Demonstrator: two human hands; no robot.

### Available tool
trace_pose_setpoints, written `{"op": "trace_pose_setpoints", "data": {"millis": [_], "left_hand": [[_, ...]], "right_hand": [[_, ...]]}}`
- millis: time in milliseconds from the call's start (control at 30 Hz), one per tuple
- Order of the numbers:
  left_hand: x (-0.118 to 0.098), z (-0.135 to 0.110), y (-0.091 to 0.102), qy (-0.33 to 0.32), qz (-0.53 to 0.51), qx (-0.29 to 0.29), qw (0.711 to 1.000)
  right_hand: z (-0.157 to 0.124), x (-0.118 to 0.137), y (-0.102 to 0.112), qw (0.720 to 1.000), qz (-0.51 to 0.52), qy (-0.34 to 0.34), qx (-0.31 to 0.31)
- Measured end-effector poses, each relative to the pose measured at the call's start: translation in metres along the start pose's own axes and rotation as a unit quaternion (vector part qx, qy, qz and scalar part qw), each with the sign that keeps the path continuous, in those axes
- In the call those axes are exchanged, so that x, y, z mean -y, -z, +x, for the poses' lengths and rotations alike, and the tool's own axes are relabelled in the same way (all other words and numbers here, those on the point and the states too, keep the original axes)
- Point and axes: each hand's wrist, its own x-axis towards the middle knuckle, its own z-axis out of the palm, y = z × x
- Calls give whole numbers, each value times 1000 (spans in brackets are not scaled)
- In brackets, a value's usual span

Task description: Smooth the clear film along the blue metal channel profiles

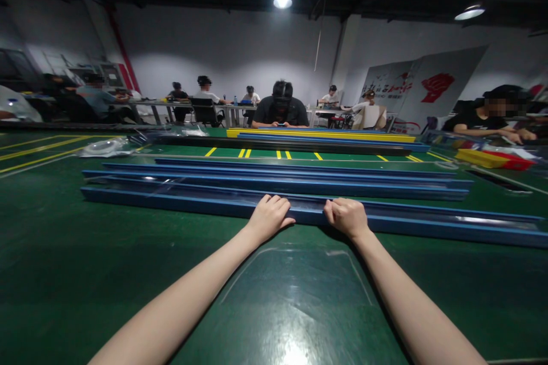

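Observation:
A long blue channel strip lies crosswise on the green table in front of me. My left hand is closed over its near wall, with the thumb along the front side and the fingers inside the channel. To the right of it, my right hand grips the same strip, its fingers curled over the rim. Just beyond lie several more blue channel strips, roughly parallel to the held one. Clear film or plastic shows near their left ends.
Farther back are a yellow strip and a black strip. A clear plastic bag lies at the left, and a dark flat phone-like object and a yellow-red bin at the right. A person sits opposite; others sit around.

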Motion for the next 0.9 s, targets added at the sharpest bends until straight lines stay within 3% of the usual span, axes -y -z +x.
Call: {"op": "trace_pose_setpoints", "data": {"millis": [300, 900], "left_hand": [[0, -1, -2, 14, 10, 3, 1000], [0, -1, -2, 28, -1, 10, 1000]], "right_hand": [[1, 3, 2, 998, 13, -42, 41], [3, 3, 5, 992, 20, -62, 106]]}}
